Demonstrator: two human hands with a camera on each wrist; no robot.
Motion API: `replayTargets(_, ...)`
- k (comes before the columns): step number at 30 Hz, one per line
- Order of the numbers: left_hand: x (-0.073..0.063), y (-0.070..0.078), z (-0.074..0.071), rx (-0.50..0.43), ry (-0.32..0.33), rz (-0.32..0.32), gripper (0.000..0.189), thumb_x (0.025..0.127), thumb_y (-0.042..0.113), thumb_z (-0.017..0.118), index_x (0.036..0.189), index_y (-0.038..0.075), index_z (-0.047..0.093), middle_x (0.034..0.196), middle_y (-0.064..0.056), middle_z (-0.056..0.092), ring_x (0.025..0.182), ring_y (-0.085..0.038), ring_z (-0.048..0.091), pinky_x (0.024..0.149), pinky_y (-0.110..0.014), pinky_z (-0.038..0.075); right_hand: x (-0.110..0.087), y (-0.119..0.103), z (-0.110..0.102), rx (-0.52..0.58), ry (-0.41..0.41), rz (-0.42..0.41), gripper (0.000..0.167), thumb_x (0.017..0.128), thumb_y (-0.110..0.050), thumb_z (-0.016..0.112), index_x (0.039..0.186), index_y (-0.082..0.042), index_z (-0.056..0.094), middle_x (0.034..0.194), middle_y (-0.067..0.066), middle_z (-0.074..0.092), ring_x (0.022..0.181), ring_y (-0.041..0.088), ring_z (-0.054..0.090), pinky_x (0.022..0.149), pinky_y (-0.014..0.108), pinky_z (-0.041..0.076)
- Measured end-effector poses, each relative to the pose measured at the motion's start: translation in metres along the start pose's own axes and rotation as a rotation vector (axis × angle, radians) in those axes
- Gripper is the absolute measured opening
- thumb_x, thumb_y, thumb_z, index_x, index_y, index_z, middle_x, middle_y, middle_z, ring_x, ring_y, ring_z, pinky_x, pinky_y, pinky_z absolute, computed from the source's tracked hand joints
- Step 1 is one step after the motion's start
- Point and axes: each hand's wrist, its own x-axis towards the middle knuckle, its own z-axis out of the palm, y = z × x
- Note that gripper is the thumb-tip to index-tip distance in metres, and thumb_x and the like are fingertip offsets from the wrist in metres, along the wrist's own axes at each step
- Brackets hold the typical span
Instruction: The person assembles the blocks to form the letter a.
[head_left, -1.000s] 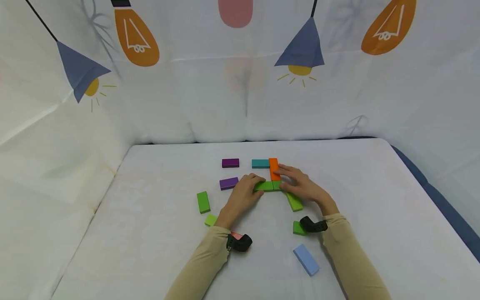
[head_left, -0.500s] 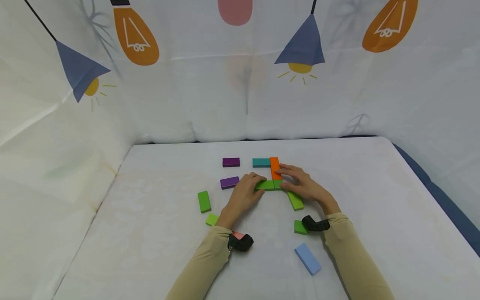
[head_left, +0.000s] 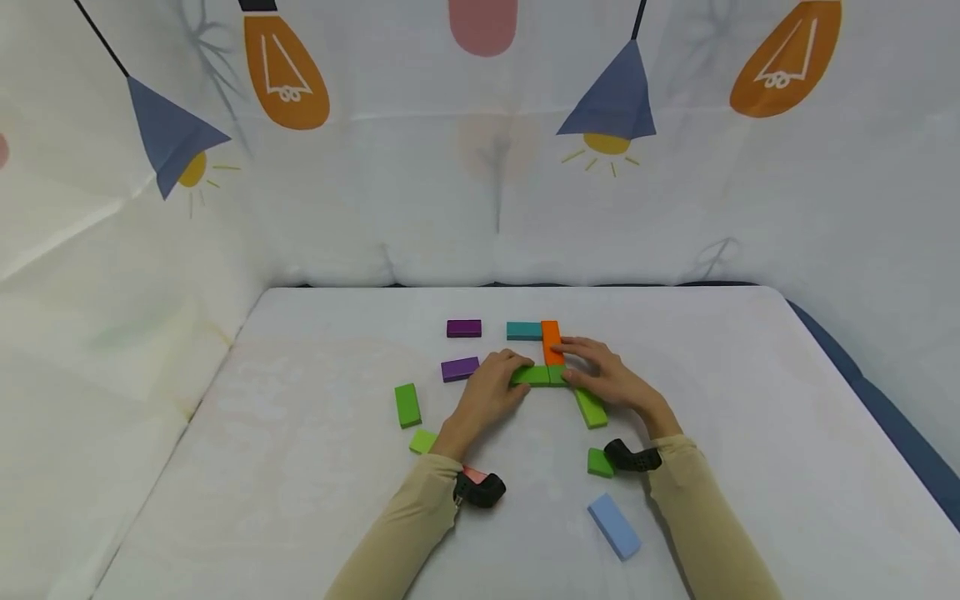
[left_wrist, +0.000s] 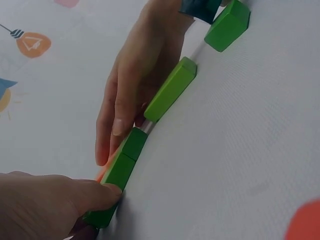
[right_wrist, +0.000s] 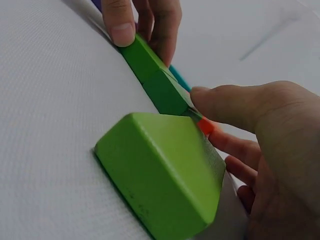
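Observation:
My left hand (head_left: 491,392) pinches the left end of a green block (head_left: 535,377), thumb on its near face and fingers behind. A short green block (head_left: 557,376) butts against its right end. My right hand (head_left: 618,383) touches that short block's right end with the thumb (right_wrist: 220,102). Its index finger rests at the orange block (head_left: 551,342), which stretches away from the green pair. At the orange block's far end, a teal block (head_left: 523,331) extends left. A lime-green block (head_left: 591,408) lies slanted beneath the right hand, large in the right wrist view.
Two purple blocks (head_left: 463,328) lie left of the teal one. Farther left is a green block (head_left: 407,405), with a lime block (head_left: 422,441) nearer. A pink block (head_left: 476,474) is partly hidden by the left wrist. Near the right wrist lie a green block (head_left: 599,462) and a light-blue block (head_left: 614,526).
The head view has shifted slightly. Both hands and the blocks keep nearly the same places relative to one another.

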Motion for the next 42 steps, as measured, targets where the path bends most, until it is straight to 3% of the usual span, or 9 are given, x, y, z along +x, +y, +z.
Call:
replayTargets(16,-0.005,0.002,0.002,0.045,-0.034,0.001,0.034,0.088,0.020,0.067,0.121,0.016,0.063,0.117,-0.001,0.062,0.105,-0.018,0.055,0.092,-0.030,0.048,-0.008,-0.003,0.003,0.012,-0.010,0.001,0.049,0.093,-0.030,0.059,0.139,-0.015,0.048,0.153,0.016,0.028,0.140,0.041,0.018,0.103,0.071,0.017)
replayTargets(23,-0.004,0.001,0.002,0.055,-0.014,0.011,0.034,0.088,0.020,0.067,0.122,0.016,0.062,0.118,-0.001,0.062,0.104,-0.017,0.054,0.092,-0.029,0.048,-0.005,-0.003,0.002,-0.012,0.009,-0.005,0.049,0.093,-0.030,0.059,0.139,-0.018,0.048,0.153,0.014,0.028,0.140,0.039,0.020,0.104,0.070,0.018)
replayTargets(30,-0.002,0.002,-0.001,0.083,-0.044,0.024,0.036,0.088,0.021,0.067,0.124,0.016,0.061,0.119,-0.001,0.061,0.106,-0.017,0.054,0.093,-0.030,0.048,-0.005,-0.004,0.002,-0.011,0.008,0.012,0.049,0.093,-0.030,0.059,0.138,-0.017,0.048,0.153,0.015,0.029,0.140,0.041,0.019,0.105,0.070,0.017)
replayTargets(36,0.000,0.005,-0.006,0.113,-0.059,0.054,0.040,0.088,0.028,0.067,0.126,0.016,0.059,0.120,-0.001,0.061,0.110,-0.018,0.055,0.094,-0.033,0.048,-0.005,-0.005,0.000,-0.010,0.012,0.035,0.048,0.093,-0.032,0.058,0.138,-0.019,0.048,0.153,0.013,0.028,0.141,0.039,0.017,0.106,0.070,0.016)
replayTargets(42,-0.001,0.008,-0.007,0.113,-0.071,0.031,0.041,0.093,0.042,0.056,0.127,0.018,0.059,0.125,-0.001,0.059,0.114,-0.018,0.056,0.093,-0.036,0.050,-0.010,-0.018,-0.001,0.025,-0.006,0.052,0.045,0.096,-0.026,0.054,0.139,-0.013,0.048,0.153,0.017,0.026,0.141,0.042,0.016,0.104,0.072,0.015)
